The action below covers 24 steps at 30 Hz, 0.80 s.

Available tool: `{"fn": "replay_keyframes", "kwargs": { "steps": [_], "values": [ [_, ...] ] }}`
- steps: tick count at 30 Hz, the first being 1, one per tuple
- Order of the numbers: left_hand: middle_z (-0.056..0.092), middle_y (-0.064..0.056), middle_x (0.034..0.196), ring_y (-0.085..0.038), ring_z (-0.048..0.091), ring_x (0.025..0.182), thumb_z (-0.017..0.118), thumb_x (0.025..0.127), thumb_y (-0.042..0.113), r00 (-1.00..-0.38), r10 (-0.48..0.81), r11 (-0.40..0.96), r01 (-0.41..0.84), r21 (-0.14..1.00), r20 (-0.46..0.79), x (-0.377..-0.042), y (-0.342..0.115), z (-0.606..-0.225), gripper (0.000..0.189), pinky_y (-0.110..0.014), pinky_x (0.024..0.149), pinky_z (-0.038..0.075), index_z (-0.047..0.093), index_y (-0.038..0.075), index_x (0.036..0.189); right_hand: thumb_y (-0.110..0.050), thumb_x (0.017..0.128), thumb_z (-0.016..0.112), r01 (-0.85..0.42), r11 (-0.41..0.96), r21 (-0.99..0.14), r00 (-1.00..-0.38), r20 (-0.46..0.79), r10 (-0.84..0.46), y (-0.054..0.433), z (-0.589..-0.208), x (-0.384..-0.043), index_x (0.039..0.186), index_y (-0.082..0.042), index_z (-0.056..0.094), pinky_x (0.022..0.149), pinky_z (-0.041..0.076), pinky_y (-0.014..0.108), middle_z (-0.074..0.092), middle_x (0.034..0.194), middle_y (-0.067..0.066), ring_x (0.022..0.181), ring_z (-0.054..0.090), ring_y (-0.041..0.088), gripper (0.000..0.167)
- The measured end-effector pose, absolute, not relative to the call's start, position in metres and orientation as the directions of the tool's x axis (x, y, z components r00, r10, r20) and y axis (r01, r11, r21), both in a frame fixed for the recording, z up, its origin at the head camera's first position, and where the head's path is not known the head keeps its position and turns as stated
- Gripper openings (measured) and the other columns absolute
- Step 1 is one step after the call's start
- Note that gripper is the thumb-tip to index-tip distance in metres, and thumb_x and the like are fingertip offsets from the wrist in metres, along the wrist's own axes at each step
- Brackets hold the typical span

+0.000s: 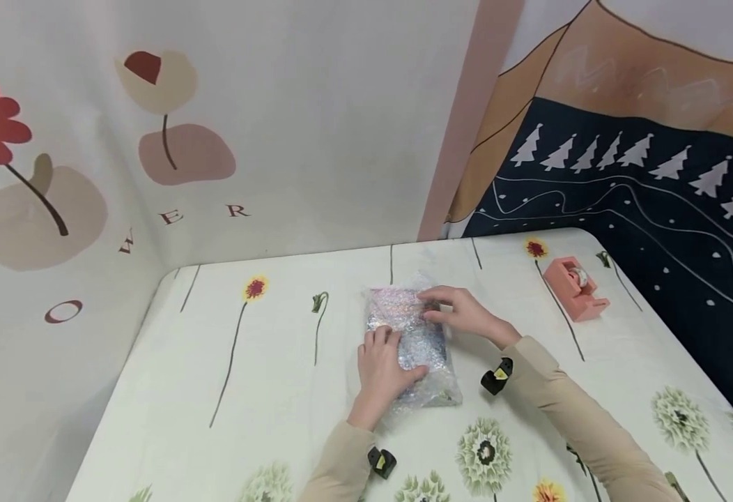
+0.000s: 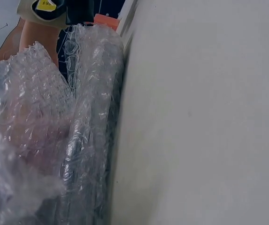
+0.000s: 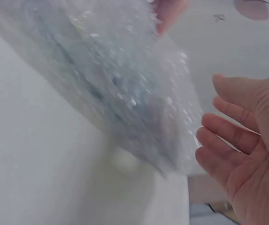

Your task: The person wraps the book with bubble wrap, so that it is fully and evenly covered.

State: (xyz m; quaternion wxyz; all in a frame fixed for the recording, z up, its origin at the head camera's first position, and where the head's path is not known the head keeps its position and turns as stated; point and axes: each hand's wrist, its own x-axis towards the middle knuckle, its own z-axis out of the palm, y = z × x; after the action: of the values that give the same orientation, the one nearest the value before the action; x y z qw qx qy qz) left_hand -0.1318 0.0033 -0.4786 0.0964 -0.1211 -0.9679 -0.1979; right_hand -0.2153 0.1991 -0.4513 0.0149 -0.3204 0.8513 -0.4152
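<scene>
A flat rectangular item in clear bubble wrap (image 1: 413, 348), pink at its far end and bluish below, lies on the table. The item's kind is blurred by the wrap. On its left side rests my left hand (image 1: 380, 369), fingers bent, thumb spread over the wrap. My right hand (image 1: 463, 312) is at the far right edge, fingers reaching over the wrap. In the right wrist view, the right hand (image 3: 247, 140) has loosely extended fingers beside the wrap (image 3: 120, 79). Bubble wrap (image 2: 92, 117) fills the left part of the left wrist view, with skin showing blurred through it.
A pink tape dispenser (image 1: 573, 289) with a roll stands at the right of the table. The table (image 1: 291, 411) has a white cloth with printed flowers. Printed curtains hang behind and to the right. Black bands (image 1: 498, 376) are on both wrists.
</scene>
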Motion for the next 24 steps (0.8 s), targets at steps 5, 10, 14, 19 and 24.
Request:
{"fn": "replay_keyframes", "kwargs": {
  "steps": [5,10,14,19,24],
  "values": [
    [0.053,-0.011,0.118,-0.03,0.046,0.107,0.078,0.063,0.056,-0.961,0.188,0.898,0.252,0.36,0.204,-0.132,0.001,-0.477,0.073,-0.041,0.083,0.041,0.063,0.007,0.115,-0.003,0.086,0.065,-0.459,0.482,-0.747,-0.86,0.235,-0.454,0.22,-0.443,-0.207,0.117,0.007,0.06,0.094,0.044,0.049,0.06,0.119,0.021,0.113,0.053,0.038,0.033],
    [0.054,-0.01,0.117,-0.029,0.047,0.104,0.078,0.061,0.058,-0.959,0.183,0.904,0.251,0.347,0.215,-0.132,-0.002,-0.478,0.074,-0.04,0.081,0.042,0.064,0.007,0.113,-0.001,0.086,0.065,-0.401,0.514,-0.758,-0.911,0.27,-0.313,0.253,-0.434,-0.201,0.115,0.008,0.061,0.091,0.046,0.045,0.061,0.116,0.023,0.108,0.057,0.032,0.031],
    [0.054,-0.01,0.115,-0.028,0.047,0.102,0.078,0.061,0.058,-0.954,0.181,0.903,0.257,0.344,0.238,-0.133,-0.003,-0.479,0.073,-0.039,0.079,0.042,0.064,0.007,0.112,-0.001,0.088,0.063,-0.351,0.553,-0.755,-0.936,0.301,-0.183,0.285,-0.43,-0.194,0.114,0.009,0.061,0.086,0.05,0.027,0.062,0.112,0.025,0.1,0.058,0.007,0.029],
    [0.054,-0.009,0.114,-0.028,0.047,0.102,0.078,0.061,0.057,-0.954,0.179,0.905,0.256,0.34,0.242,-0.133,-0.003,-0.478,0.072,-0.039,0.078,0.042,0.065,0.007,0.111,-0.002,0.089,0.061,-0.263,0.65,-0.713,-0.933,0.359,0.016,0.322,-0.427,-0.186,0.11,0.01,0.063,0.072,0.041,0.002,0.062,0.106,0.028,0.082,0.048,-0.019,0.025],
    [0.054,-0.01,0.114,-0.028,0.047,0.102,0.078,0.061,0.058,-0.955,0.181,0.907,0.254,0.335,0.235,-0.132,-0.003,-0.478,0.072,-0.039,0.078,0.042,0.064,0.007,0.111,-0.01,0.09,0.059,-0.056,0.705,-0.707,-0.902,0.338,0.268,0.353,-0.423,-0.178,0.108,0.009,0.064,0.064,0.037,0.001,0.061,0.105,0.026,0.076,0.047,-0.013,0.026]
  ]
}}
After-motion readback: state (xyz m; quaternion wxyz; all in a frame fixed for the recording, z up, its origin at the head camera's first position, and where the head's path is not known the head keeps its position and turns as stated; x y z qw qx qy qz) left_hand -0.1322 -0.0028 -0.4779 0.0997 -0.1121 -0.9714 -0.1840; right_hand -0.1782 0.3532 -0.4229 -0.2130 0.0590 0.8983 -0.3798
